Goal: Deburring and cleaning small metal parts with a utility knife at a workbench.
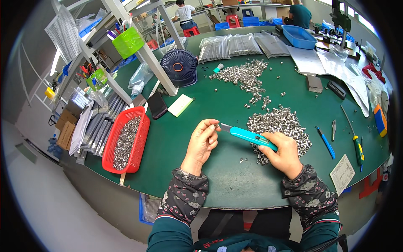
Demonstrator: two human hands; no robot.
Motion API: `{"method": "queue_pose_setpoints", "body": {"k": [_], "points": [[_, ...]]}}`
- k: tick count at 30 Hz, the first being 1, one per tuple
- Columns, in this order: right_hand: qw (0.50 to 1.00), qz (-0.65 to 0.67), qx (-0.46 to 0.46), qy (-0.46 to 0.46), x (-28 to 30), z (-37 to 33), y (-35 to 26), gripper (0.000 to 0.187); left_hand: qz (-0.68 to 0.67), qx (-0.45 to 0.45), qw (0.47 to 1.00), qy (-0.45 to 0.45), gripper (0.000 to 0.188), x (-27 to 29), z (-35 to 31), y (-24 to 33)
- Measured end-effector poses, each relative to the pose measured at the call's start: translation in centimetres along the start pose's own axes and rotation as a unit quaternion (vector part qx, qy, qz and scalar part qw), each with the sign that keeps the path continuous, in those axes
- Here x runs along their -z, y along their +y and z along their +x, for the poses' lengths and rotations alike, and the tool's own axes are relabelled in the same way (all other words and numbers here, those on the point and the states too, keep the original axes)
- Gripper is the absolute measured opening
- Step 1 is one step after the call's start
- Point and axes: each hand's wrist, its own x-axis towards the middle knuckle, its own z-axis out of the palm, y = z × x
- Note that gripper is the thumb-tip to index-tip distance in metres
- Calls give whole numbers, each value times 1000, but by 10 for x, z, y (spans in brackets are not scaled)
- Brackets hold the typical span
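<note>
My right hand is closed around the handle of a teal utility knife, its blade out and pointing left. The blade tip comes right up to the fingertips of my left hand. Those fingers pinch a small metal ring, mostly covered by the fingertips. Under and behind the knife lies a heap of small silver metal rings. A few tiny scraps lie on the green tabletop in front of the heap.
A red basket of small metal parts stands at the left. Farther back are a second pile of rings, a black fan and a phone. To the right lie a blue pen-like tool and a yellow-green screwdriver.
</note>
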Motion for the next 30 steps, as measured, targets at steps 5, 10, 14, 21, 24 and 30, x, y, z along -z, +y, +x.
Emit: {"method": "queue_pose_setpoints", "body": {"k": [5, 10, 14, 21, 24, 30], "points": [[999, 37, -10, -22, -3, 0, 6, 29, 41, -15, 999, -1, 13, 0, 1, -3], [1000, -14, -3, -21, 1, 2, -1, 28, 77, -2, 997, -17, 13, 3, 0, -3], [997, 38, 15, 60, 3, 3, 3, 25, -14, 32, 999, 13, 11, 5, 0, -2], [999, 24, 0, 23, -2, 0, 4, 27, -37, 44, 998, 29, 12, 4, 1, -3], [999, 32, -6, -5, -3, 0, 6, 27, -34, 51, 998, 32, 12, 3, 0, -2], [997, 57, -35, -45, -3, -1, 3, 29, -45, 43, 998, 13, 15, 6, 1, -5]]}}
